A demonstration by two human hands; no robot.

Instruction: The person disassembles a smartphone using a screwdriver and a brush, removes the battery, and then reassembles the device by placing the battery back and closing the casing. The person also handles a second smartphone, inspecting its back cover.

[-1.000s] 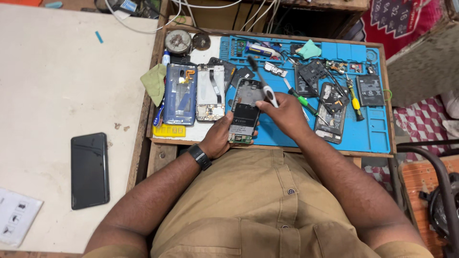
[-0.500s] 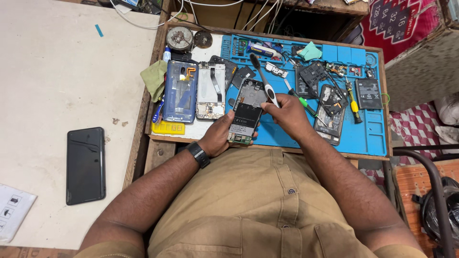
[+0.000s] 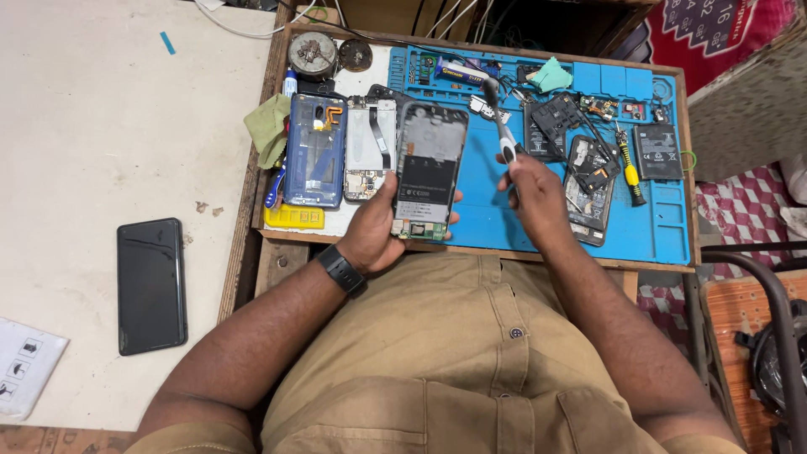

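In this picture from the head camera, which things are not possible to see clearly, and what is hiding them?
- Head view: the lower edge of the opened phone is covered by the left hand.
- The tool in the right hand: its tip is blurred and its lower handle is hidden by the fingers.
- Small parts on the blue mat are too small to identify.
- The white card is cut off by the left edge.

black phone (image 3: 151,284), green cloth (image 3: 267,128), yellow screwdriver (image 3: 629,162)
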